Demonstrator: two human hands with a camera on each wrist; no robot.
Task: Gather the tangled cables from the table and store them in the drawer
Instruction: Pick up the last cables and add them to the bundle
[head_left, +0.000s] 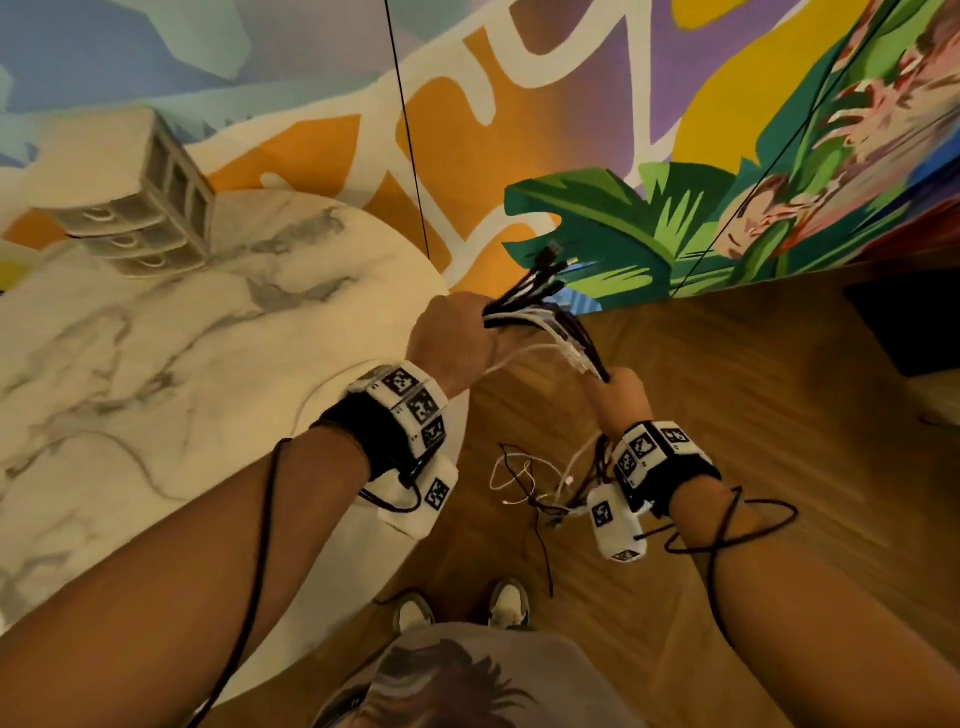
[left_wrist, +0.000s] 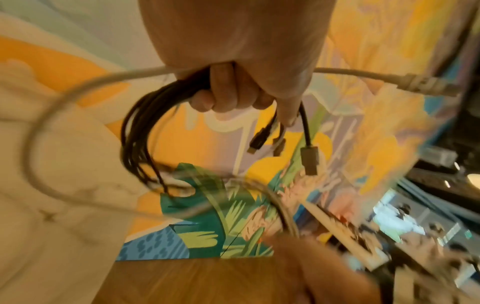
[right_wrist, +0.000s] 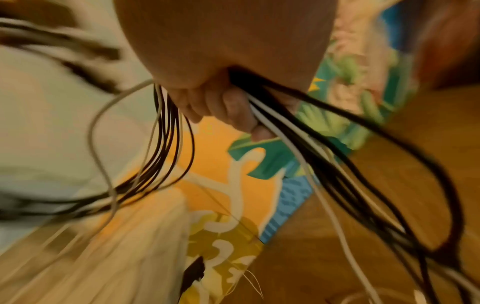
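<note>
Progress: the cables (head_left: 545, 317) are off the tabletop (head_left: 156, 364) and bunched between both hands, held in the air past its edge; gathering looks done, as no loose cable shows on the marble, though part of it lies behind the left arm
Left grip: the left hand (head_left: 457, 338) is curled tight round one end of the bundle; plugs fan out beyond the fist toward the wall; the left wrist view shows fingers (left_wrist: 228, 90) wrapped over black strands and one pale cable
Right grip: the right hand (head_left: 621, 395) is closed round the same bundle lower down; the right wrist view shows its fingers (right_wrist: 233, 107) over black and white strands; slack loops (head_left: 530, 483) hang below it toward the floor
Left to do: storing has not begun; the bundle must cross to the drawer unit (head_left: 140, 218) at the far side of the tabletop; every drawer front in sight appears pushed in, so one likely needs opening first; the dangling loops probably need coiling to fit
Risk: trailing ends could snag on the tabletop rim or slip free, in my judgement
Surface: round tabletop, white marble pattern with grey veins; the small pale drawer unit stands on it near the wall
Room: wood floor (head_left: 753, 415) underfoot; a bright mural (head_left: 675, 156) of orange, purple and green leaves covers the wall; the person's shoes (head_left: 509, 605) show below
</note>
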